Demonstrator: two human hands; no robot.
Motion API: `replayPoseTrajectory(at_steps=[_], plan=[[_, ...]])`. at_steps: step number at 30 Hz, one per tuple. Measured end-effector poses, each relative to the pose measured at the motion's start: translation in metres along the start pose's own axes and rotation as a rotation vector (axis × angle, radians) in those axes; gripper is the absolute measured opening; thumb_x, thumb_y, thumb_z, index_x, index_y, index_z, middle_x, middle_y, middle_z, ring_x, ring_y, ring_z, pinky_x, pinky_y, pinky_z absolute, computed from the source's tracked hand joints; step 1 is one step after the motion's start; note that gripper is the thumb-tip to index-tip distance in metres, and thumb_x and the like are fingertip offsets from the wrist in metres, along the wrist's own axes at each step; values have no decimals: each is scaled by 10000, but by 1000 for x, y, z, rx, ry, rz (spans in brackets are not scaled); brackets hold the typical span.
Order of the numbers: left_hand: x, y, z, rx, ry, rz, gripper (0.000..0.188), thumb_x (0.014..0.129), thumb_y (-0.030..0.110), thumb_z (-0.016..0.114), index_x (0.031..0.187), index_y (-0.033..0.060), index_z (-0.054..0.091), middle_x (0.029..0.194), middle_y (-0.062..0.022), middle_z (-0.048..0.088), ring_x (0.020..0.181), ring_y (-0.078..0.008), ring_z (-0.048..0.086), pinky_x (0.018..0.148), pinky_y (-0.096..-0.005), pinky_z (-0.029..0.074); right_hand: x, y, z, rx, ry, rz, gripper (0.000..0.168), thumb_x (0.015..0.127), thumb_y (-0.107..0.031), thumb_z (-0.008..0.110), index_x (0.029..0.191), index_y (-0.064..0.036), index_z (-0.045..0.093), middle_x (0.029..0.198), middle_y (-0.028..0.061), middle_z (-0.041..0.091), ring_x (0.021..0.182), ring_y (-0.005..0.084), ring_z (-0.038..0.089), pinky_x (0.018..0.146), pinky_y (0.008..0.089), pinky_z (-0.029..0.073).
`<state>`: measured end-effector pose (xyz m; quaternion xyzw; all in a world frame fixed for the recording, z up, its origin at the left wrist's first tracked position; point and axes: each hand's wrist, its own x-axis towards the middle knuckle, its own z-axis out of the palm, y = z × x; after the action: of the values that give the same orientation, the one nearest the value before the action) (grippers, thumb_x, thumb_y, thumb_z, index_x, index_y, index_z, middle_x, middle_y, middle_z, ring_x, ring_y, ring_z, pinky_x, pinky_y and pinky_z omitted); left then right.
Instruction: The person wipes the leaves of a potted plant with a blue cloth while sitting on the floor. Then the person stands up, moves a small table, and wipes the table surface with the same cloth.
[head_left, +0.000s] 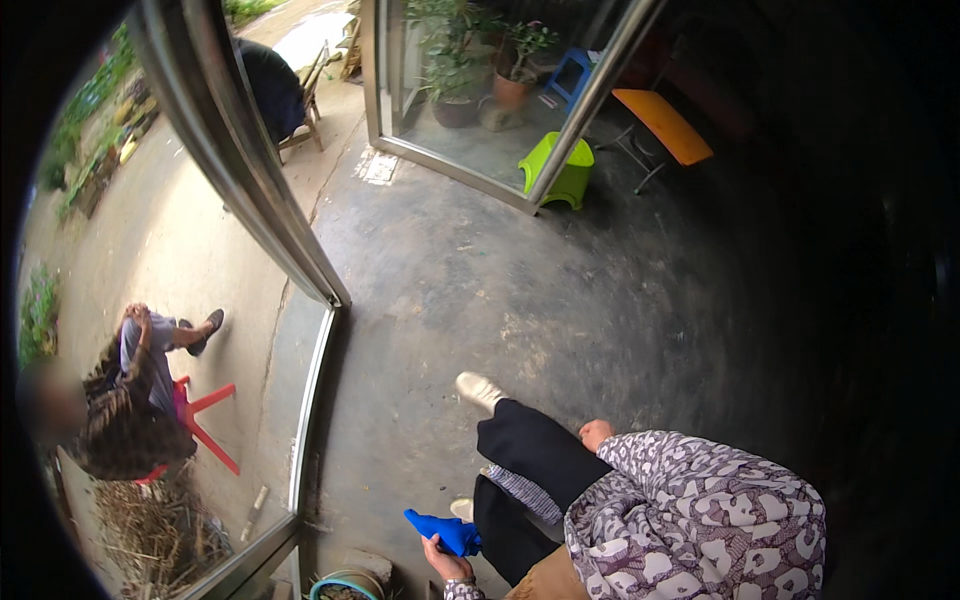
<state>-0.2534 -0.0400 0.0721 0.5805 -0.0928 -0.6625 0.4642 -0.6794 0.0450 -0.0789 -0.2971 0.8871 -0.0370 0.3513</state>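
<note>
My left hand (448, 561), at the bottom centre, is closed around a bundled bright blue cloth (448, 532), which sticks out beyond the fingers. My right hand (596, 433) hangs beside my black trousers (525, 442), below a patterned sleeve; no object shows in it, and its fingers are too small and partly hidden to read. Grey-and-white striped fabric (525, 493) shows between my trouser legs. One light shoe (480, 390) is forward on the dark floor, the other is partly hidden near the blue cloth.
A metal-framed glass door (319, 397) stands left. Beyond it, a person (142, 397) sits on a red stool (210, 427) near dry stalks (150, 532). A round planter (345, 587) is at the bottom. Ahead are a glass panel (465, 142), green stool (574, 169) and orange folding table (664, 124).
</note>
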Motion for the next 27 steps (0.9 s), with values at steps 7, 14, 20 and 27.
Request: replayPoseTrajectory(at_steps=[7,14,20,27], plan=[[-14,-15,52,232,4,40,417,882,207,555,1271,60,533,1157,-94,608,1066,-261,616,953,-413,510,21,-58,-67,259,319,-375,204,860,-219,659,992,-104,763,969,158,732,905,346,705,811,432,558],[2,-60,261,694,-255,-14,315,917,143,574,1209,29,550,1095,-58,614,1002,-165,578,896,-318,479,0,-145,-108,953,-698,-358,609,980,-431,643,1409,-15,530,1203,103,669,1071,145,632,928,302,511],[15,-116,370,816,-418,-23,325,978,181,570,1256,14,546,1107,-77,633,990,-152,585,884,-309,487,28,-126,-244,1162,-870,-94,690,914,-492,700,1385,-13,538,1266,110,627,1127,191,593,982,316,464],[24,-150,433,927,-598,-48,310,964,138,593,1248,20,553,1070,-71,645,952,-140,593,849,-295,497,89,-94,-297,1123,-867,-76,581,881,-451,755,1260,-35,606,1141,70,653,1032,159,608,930,311,476]])
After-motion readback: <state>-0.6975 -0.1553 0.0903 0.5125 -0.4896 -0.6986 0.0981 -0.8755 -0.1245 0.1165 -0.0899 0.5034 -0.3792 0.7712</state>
